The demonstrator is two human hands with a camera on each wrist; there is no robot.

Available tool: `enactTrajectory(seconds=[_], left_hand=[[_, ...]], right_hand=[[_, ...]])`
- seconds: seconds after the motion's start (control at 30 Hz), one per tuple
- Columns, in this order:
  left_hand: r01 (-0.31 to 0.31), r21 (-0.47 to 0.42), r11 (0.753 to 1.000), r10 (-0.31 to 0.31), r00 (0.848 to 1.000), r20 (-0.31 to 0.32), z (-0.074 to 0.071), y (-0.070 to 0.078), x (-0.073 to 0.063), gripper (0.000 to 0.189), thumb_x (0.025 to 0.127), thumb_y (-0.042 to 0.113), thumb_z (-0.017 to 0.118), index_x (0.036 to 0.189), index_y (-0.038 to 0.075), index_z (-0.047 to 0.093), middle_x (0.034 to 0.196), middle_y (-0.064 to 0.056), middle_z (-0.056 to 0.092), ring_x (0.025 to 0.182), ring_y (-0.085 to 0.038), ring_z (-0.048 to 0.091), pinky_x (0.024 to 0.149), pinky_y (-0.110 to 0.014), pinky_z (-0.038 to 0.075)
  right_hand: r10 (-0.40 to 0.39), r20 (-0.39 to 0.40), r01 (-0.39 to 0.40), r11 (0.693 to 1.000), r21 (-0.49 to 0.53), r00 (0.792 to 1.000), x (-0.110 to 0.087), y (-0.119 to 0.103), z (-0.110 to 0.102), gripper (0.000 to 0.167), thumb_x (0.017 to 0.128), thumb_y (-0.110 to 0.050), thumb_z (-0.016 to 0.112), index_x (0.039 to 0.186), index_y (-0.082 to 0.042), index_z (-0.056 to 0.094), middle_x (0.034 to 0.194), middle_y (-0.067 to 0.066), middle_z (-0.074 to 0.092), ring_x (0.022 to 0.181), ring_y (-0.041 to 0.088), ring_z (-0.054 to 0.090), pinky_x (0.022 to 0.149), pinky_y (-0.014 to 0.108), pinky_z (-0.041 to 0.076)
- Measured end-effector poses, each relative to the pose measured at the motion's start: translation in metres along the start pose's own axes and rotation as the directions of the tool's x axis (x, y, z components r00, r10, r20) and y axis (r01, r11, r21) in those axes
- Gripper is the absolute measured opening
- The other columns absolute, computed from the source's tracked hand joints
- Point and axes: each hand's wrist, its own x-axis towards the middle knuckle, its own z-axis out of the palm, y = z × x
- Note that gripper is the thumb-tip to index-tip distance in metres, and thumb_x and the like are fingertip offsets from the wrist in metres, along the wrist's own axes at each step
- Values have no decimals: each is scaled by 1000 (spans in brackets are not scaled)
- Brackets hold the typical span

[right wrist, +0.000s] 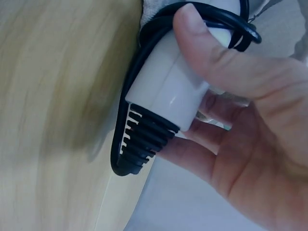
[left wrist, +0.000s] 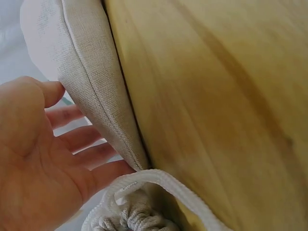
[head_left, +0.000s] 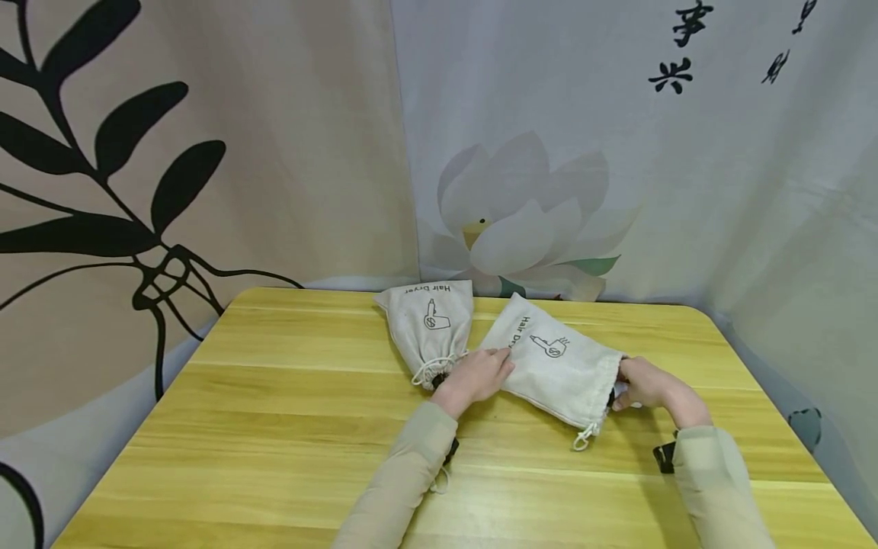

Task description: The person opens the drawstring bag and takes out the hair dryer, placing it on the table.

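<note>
A pale drawstring bag (head_left: 549, 366) printed "Hair Dryer" lies slanted on the table, its mouth toward the right. My right hand (head_left: 648, 385) is at that mouth and grips the white handle (right wrist: 166, 82) of a hair dryer. A black cord (right wrist: 211, 12) is wound round the handle, with my thumb across it; the ribbed black cord end points out and the dryer's body is hidden in the bag. My left hand (head_left: 476, 375) rests at the bag's closed end, fingers nearly straight along its side (left wrist: 91, 72).
A second such bag (head_left: 430, 324), its mouth gathered by a white cord (left wrist: 168, 180), lies just left, beside my left hand. Both bags are on a wooden table (head_left: 240, 427). Printed curtains (head_left: 329, 137) hang behind the table's far edge.
</note>
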Motion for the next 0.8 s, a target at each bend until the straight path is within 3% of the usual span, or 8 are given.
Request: enactTrajectory(seconds=[0.3,0.43,0.57,0.67,0.8], left_hand=[[7,-23,1000,-7,1000,8,2,1,1,46,102,35,36,142,12,44,142,-5,52,131,-22,49,111,-34,39],[10,-49,999,-9,1000,23,1,3,0,47,102,35,37,142,12,44,143,-6,51,132,-22,48,112,-34,37],[11,-49,999,-9,999,39,1,4,0,48,101,36,39,141,11,45,142,-7,51,132,-23,48,112,-34,37],[11,-32,999,-10,999,51,2,5,0,49,101,37,40,141,11,45,142,-8,51,132,-23,48,112,-33,37],[17,-20,1000,-15,997,72,1,7,0,50,101,39,39,142,11,44,144,-8,49,134,-24,46,113,-33,35]], right_hand=[[-64,-15,64,998,-2,998,-3,2,0,25,71,-12,80,87,-4,63,73,-2,54,66,10,38,59,24,31],[-85,-14,85,996,-20,996,-5,4,-1,30,70,-14,81,92,-3,64,79,-2,61,70,8,43,61,24,36],[-84,-11,83,995,-47,996,-7,8,-2,32,68,-17,82,88,-3,61,79,0,60,71,10,45,61,24,37],[-68,4,68,996,-61,998,-10,11,-1,36,68,-18,82,90,-2,59,82,6,61,74,17,53,63,29,44],[-66,24,67,996,-56,998,-13,13,-2,48,68,-18,82,105,3,59,99,23,66,92,38,63,77,47,54]])
